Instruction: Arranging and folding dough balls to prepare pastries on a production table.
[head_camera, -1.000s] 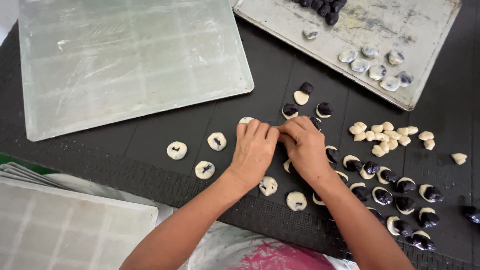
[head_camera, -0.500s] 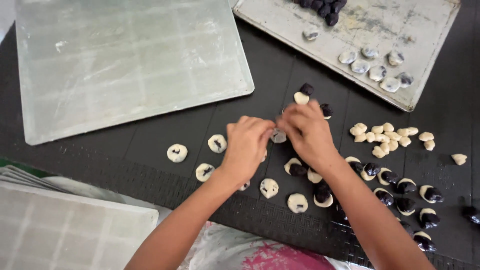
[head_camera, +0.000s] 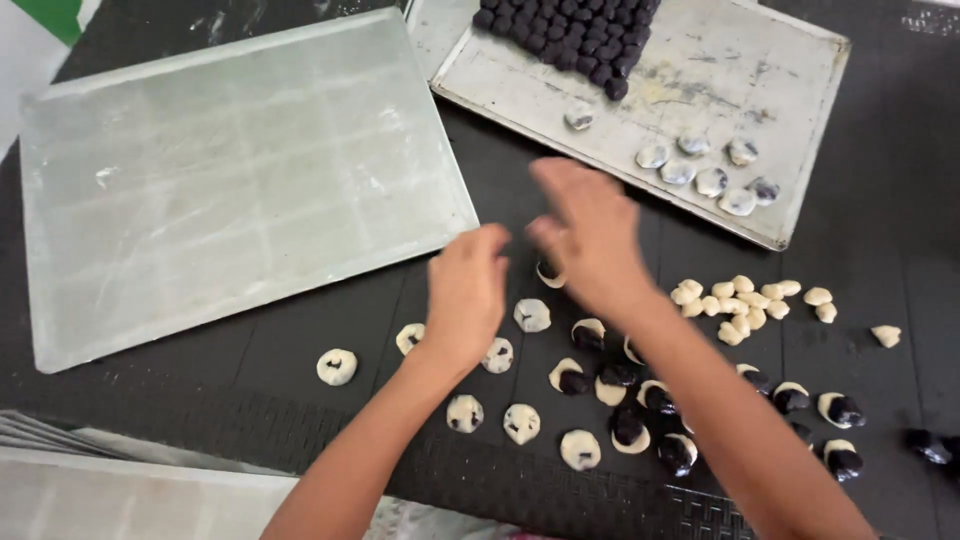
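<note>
Above the dough rounds (head_camera: 531, 316) on the dark desk (head_camera: 880, 250), both hands have lifted and moved apart since half a second ago, when they met over one piece. Left hand (head_camera: 467, 293) hovers palm-down, fingers loosely curled; right hand (head_camera: 590, 232) is blurred, open or gripping: cannot tell. Beyond the rounds: empty metal tray (head_camera: 230, 180), second tray (head_camera: 780, 90) carrying dark balls (head_camera: 570, 35). Small dough lumps (head_camera: 745, 300) lie right of the rounds.
</note>
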